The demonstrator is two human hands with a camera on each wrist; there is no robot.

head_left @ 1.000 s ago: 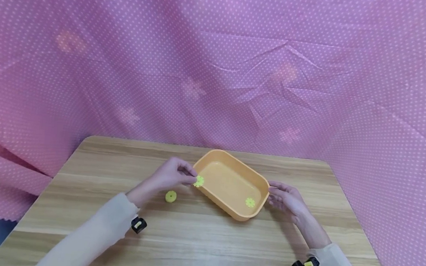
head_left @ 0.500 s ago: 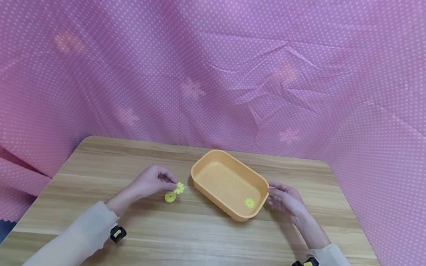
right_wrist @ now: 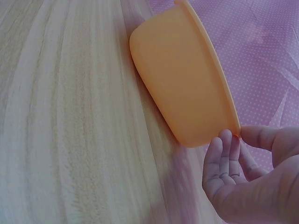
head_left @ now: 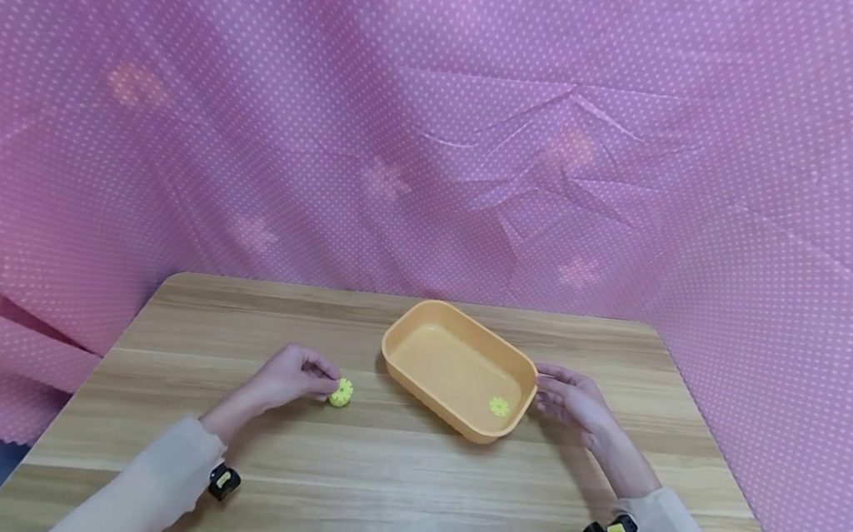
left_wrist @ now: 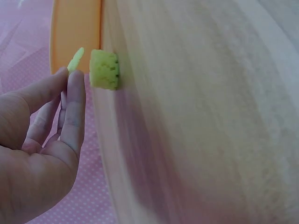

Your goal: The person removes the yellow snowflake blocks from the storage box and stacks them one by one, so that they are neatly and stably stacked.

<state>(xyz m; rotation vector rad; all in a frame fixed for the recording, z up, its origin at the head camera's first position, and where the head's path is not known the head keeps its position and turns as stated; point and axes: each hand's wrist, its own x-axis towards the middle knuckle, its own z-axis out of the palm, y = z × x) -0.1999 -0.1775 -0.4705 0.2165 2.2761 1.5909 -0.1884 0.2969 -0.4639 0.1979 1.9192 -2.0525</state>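
In the left wrist view, my left hand (left_wrist: 44, 144) pinches a thin yellow-green flower-shaped disc (left_wrist: 75, 59) between thumb and fingertips. Just beside it stands a short stack of similar notched discs (left_wrist: 103, 70) on the table; from the head view the held disc (head_left: 344, 391) overlaps the stack's top. An orange rectangular plastic basin (head_left: 456, 364) sits to the right, slanted on the table. One flower disc (head_left: 499, 406) lies flat inside its near right end. My right hand (head_left: 574, 403) holds that end, thumb at the rim and fingertips against the outer wall.
The wood-grain table (head_left: 393, 497) has its far edge against a pink dotted curtain (head_left: 434, 175), which also hangs at both sides. Black wrist cameras (head_left: 225, 481) are strapped at the sleeve cuffs.
My left hand has moved left and toward me with the flower disc, from the basin's left rim to over the stack. The right hand has stayed at the basin's end.
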